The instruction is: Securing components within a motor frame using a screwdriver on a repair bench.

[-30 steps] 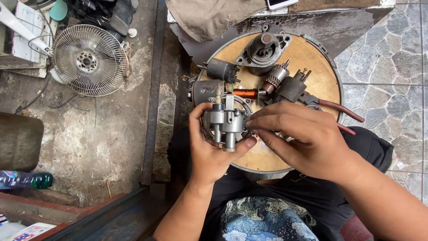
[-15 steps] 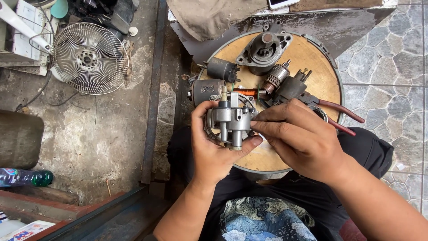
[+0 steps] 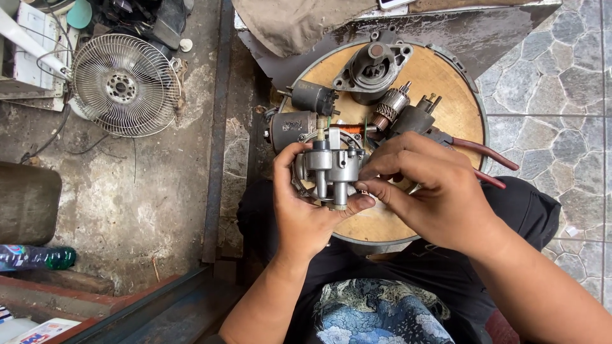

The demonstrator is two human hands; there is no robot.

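Note:
My left hand (image 3: 305, 213) cradles a small grey metal carburettor (image 3: 331, 169) from below, thumb on its left side, fingers under its base. My right hand (image 3: 432, 191) rests against the carburettor's right side, its fingertips pinched at the body; whatever they pinch is hidden. Both hands hover over a round wooden board (image 3: 446, 89) with a metal rim, set in front of my lap.
On the board lie a starter motor housing (image 3: 373, 67), two dark cylinders (image 3: 312, 97), an armature (image 3: 390, 105) and red-handled pliers (image 3: 484, 153). A fan guard (image 3: 124, 86) lies on the concrete at left, a green bottle (image 3: 38, 257) lower left. Stone paving is at right.
Both hands shifted the carburettor slightly right and turned it a little; my right fingers moved in closer onto its right side.

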